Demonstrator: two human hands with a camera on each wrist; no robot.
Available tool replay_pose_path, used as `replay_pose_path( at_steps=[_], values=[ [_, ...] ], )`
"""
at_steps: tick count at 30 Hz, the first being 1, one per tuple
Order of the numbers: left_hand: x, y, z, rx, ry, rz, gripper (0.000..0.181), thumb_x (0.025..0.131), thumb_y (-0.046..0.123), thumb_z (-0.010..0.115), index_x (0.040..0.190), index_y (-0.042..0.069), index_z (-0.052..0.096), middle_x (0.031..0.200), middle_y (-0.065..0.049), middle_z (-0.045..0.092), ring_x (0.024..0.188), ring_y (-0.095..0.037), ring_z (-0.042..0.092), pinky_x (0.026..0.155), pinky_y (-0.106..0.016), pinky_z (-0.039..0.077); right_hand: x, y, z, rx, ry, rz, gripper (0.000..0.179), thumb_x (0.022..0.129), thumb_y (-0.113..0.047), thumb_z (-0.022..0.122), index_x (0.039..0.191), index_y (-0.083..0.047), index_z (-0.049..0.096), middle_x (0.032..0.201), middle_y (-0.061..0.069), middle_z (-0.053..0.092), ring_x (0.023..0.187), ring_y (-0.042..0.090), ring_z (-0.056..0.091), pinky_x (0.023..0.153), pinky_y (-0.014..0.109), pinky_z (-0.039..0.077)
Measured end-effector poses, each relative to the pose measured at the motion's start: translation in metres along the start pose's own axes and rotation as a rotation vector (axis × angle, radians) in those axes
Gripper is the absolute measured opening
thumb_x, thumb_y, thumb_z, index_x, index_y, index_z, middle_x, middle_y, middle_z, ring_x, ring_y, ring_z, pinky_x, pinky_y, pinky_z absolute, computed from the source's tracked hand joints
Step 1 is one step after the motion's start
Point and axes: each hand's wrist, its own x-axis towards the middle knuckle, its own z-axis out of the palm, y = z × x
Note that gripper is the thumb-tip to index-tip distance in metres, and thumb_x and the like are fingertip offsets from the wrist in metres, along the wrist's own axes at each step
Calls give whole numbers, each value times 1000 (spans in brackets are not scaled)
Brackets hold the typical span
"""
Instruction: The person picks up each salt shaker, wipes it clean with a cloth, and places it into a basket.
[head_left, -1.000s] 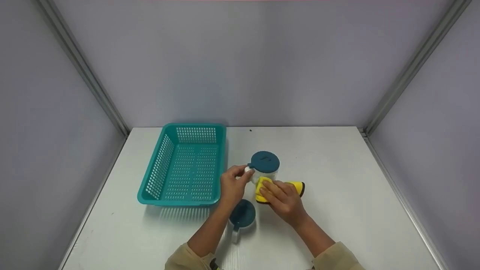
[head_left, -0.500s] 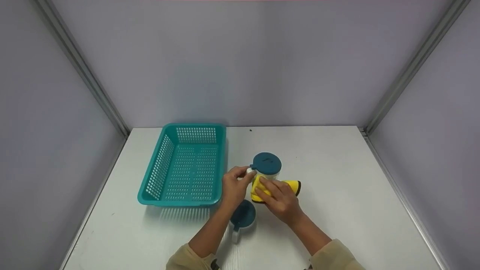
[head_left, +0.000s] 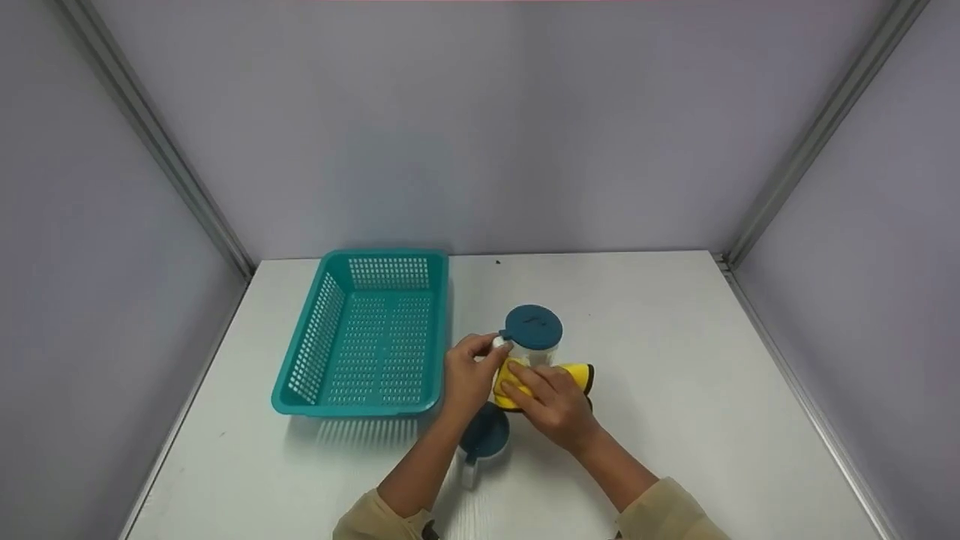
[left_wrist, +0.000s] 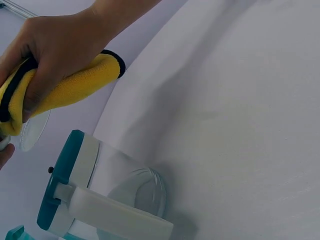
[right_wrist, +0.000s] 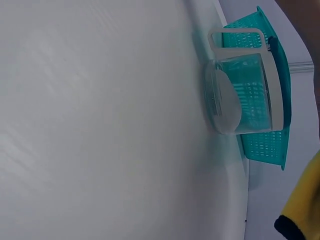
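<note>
My left hand (head_left: 469,375) pinches the white handle of a clear jar with a round dark-blue lid (head_left: 533,327). A folded yellow cloth (head_left: 577,373) with black edging is in the grip of my right hand (head_left: 559,409), its fingers pressing the cloth at the near side of that jar. In the left wrist view, the right hand (left_wrist: 65,45) curls over the rolled cloth (left_wrist: 82,87). A second lidded jar (head_left: 486,431) stands upright on the table beside my left forearm, its handle toward me. Its clear body and white handle (left_wrist: 120,215) show in the left wrist view.
A teal perforated basket (head_left: 352,410) stands left of the hands on the white table (head_left: 660,322). It appears behind the second jar (right_wrist: 270,95) in the right wrist view. Grey panels (head_left: 480,135) enclose the table at the back and sides.
My right hand and the yellow cloth have moved left and slightly toward me along the jar. The left hand keeps its pinch on the handle, and the jar has shifted slightly right.
</note>
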Motion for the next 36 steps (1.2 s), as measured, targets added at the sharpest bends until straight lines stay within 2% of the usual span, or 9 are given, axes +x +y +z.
replay_pose_path(
  at_steps=[8, 15, 23, 31, 36],
  values=[
    [-1, 2, -1, -23, -14, -56, 17, 90, 29, 72, 102, 18, 77, 87, 4, 69, 83, -13, 64, 75, -25, 58, -1, 0, -1, 19, -7, -18, 22, 97, -17, 62, 115, -13, 74, 121, 7, 70, 91, 22, 66, 77, 30, 57],
    [-1, 2, 0, -6, -12, -29, 16, 90, 29, 72, 102, 18, 77, 85, 4, 69, 81, -13, 64, 76, -25, 58, 6, 4, -7, 36, 1, -21, 21, 97, -17, 62, 114, -12, 74, 119, 8, 71, 91, 23, 67, 77, 31, 58],
    [-1, 1, -1, 8, -25, -34, 16, 90, 27, 72, 102, 16, 77, 88, 4, 70, 85, -12, 64, 78, -24, 58, 15, 11, -13, 43, 35, -23, 21, 95, -18, 65, 112, -12, 75, 116, 7, 72, 93, 24, 68, 77, 32, 58],
    [0, 0, -1, 11, -38, 5, 18, 90, 22, 73, 103, 10, 76, 87, 1, 70, 83, -12, 65, 74, -22, 59, 17, 12, -15, 61, 39, -34, 20, 95, -18, 66, 112, -11, 75, 116, 8, 72, 93, 24, 68, 78, 32, 57],
    [1, 2, -2, -22, -40, -20, 19, 91, 26, 72, 103, 13, 76, 86, 1, 69, 81, -12, 65, 74, -24, 59, 13, 10, -14, 57, 25, -46, 19, 96, -18, 64, 111, -12, 75, 115, 7, 72, 91, 24, 68, 77, 31, 57]
  ],
)
